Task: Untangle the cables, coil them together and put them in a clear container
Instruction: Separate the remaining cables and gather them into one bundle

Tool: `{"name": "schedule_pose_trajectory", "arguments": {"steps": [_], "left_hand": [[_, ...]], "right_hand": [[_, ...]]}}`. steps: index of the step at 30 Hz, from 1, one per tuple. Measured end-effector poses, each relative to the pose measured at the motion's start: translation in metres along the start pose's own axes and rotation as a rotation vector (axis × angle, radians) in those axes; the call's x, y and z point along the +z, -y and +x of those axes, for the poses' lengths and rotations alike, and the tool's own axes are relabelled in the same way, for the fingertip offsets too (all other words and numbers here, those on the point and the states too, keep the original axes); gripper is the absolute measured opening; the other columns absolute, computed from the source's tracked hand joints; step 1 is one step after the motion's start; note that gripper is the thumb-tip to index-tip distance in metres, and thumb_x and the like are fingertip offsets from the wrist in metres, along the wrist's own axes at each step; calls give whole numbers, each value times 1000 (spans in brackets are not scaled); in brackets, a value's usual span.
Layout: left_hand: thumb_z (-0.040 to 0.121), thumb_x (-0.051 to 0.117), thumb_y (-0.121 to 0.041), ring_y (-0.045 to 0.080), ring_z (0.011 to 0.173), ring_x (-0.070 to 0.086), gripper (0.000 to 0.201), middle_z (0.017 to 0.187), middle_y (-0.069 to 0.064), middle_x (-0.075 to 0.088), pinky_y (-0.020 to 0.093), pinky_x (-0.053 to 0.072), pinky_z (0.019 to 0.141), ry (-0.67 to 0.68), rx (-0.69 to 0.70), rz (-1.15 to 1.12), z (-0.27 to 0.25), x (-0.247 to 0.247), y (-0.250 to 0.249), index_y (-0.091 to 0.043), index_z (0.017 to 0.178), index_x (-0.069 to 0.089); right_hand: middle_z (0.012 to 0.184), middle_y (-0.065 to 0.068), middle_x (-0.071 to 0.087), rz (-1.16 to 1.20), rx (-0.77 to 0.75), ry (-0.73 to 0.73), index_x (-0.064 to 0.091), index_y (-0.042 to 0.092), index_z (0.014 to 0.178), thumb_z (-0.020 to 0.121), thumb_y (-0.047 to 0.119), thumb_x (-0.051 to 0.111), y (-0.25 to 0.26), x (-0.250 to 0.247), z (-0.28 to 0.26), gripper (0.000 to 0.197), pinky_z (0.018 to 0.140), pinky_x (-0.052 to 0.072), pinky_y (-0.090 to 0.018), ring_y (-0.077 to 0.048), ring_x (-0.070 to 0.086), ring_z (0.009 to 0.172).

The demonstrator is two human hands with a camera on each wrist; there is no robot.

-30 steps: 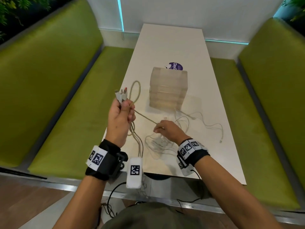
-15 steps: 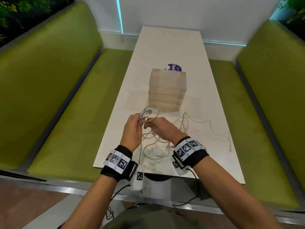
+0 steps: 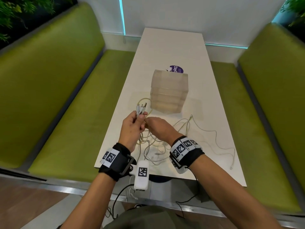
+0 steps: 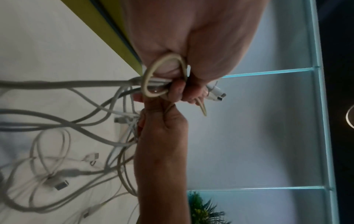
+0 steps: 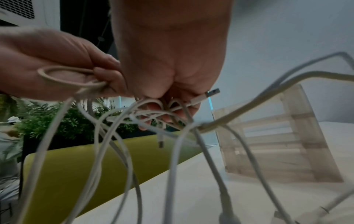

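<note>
Left hand (image 3: 132, 128) grips a bunch of plug ends (image 3: 141, 109) w/ a tan loop (image 4: 162, 77), fingers curled round them. Right hand (image 3: 159, 128), touching left, pinches cable strands (image 5: 145, 110). Cables (image 3: 165, 146) trail in a tangle at table's (image 3: 173, 47) near edge; clear container (image 3: 169, 91) stands mid-table, just beyond hands.

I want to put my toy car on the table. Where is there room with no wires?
The far end of the table, beyond the container and purple sticker, is bare. So is the strip along the left edge beside the container. The near half is crowded: loose cables sprawl there, and the left hand and right hand hold more.
</note>
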State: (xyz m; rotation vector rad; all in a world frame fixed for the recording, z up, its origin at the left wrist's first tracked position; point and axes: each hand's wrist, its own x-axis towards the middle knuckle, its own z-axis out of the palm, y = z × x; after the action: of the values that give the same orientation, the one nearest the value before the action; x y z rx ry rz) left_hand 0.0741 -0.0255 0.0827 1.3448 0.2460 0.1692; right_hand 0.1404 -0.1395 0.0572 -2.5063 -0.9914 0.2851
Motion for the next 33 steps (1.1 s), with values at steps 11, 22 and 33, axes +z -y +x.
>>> {"name": "schedule_pose_trajectory", "arguments": {"steps": [11, 22, 33], "left_hand": [[99, 41, -3, 2, 50, 38, 19, 83, -2, 54, 16, 32, 49, -120, 182, -157, 7, -23, -39, -12, 95, 57], [99, 40, -2, 4, 52, 37, 21, 82, -14, 65, 18, 31, 52, -91, 195, -156, -1, -15, -45, -14, 94, 57], [99, 40, -2, 4, 52, 36, 21, 84, -10, 62, 16, 31, 51, -99, 141, -173, 5, -16, -35, -13, 94, 56]], "right_hand": [[102, -12, 60, -96, 167, -92, 65, 6, 104, 94, 12, 48, -68, 18, 16, 20, 76, 40, -30, -28, 56, 96], [97, -9, 55, 412, 252, -395, 69, 5, 106, 75, 14, 76, -80, -35, 51, 33, 75, 40, -6, -12, 52, 82], [109, -7, 67, 223, 492, -212, 67, 10, 106, 84, 7, 65, -132, -55, -22, 22, 88, 46, -30, -23, 62, 98]]}}
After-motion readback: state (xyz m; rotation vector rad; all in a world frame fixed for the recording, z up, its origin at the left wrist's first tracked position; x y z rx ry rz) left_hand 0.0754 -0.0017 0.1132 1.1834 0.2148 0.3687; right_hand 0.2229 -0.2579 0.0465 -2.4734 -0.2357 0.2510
